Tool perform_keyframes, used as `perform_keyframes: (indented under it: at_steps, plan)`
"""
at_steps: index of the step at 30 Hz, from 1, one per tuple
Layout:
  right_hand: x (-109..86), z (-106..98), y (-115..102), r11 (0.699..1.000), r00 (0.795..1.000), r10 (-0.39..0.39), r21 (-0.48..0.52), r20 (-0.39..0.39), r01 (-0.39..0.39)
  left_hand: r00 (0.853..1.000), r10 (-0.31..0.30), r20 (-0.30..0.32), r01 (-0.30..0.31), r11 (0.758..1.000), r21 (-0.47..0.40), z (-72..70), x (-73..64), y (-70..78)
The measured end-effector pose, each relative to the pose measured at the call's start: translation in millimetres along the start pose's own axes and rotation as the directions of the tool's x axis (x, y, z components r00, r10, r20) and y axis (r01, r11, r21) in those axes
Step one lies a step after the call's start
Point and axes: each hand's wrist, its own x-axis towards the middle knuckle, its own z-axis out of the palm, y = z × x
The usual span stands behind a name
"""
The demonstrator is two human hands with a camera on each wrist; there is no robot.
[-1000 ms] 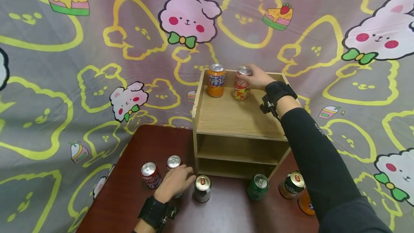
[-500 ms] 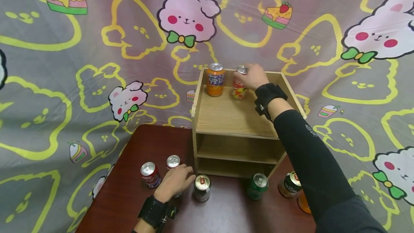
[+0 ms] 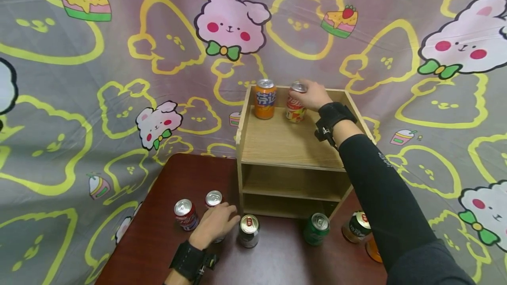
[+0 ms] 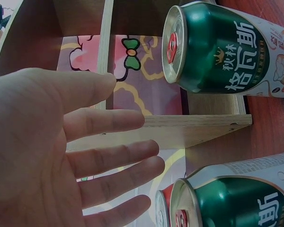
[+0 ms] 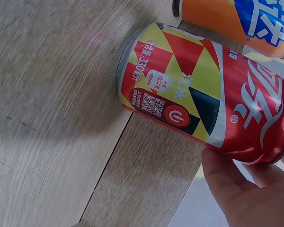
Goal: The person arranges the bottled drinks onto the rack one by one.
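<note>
On the top shelf of a small wooden rack, my right hand grips the upper part of a red and yellow cola can. That can stands upright just right of an orange soda can. In the right wrist view the thumb presses the cola can's side near its top. My left hand hovers low over the table, fingers spread and palm bare in the left wrist view. Nearest to it are a green and white kvass can on its right and a silver-topped can partly hidden behind it.
The wooden rack has lower shelves and stands against a patterned cloth. Around its front on the dark red table are a red can, a green can, a dark gold-topped can and an orange can half behind my right sleeve.
My right wrist and forearm have swung slightly left, while the cola can stays in nearly the same place beside the orange can. The left hand has not moved.
</note>
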Motion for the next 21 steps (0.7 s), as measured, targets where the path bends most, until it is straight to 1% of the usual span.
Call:
perform_keyframes:
  at_steps: [5, 11, 14, 17, 21]
  plan:
    - [-0.7, 0.3, 1.8, 0.999, 1.0, 0.014, 0.041, 0.006, -0.014, 1.0, 0.011, -0.013, -0.011, 1.0, 0.006, 0.9, -2.0, -0.5]
    - [-1.8, 1.2, 3.8, 0.991, 0.999, 0.047, 0.123, 0.024, -0.049, 1.0, 0.014, 0.009, -0.015, 1.0, 0.009, 3.4, -3.4, -0.9]
    - [-0.1, 1.1, 4.6, 0.981, 0.998, 0.043, 0.188, 0.042, -0.05, 1.0, 0.016, -0.005, -0.016, 1.0, 0.015, 3.7, -3.2, -1.2]
    - [2.1, 0.5, 4.8, 0.963, 0.997, 0.034, 0.264, 0.07, -0.051, 0.999, 0.025, -0.032, -0.024, 0.999, 0.023, 3.1, -2.8, -1.7]
    - [4.0, -0.9, 4.8, 0.948, 0.993, 0.037, 0.312, 0.109, -0.069, 0.998, 0.039, -0.05, -0.038, 0.999, 0.024, 2.2, -2.1, -2.4]
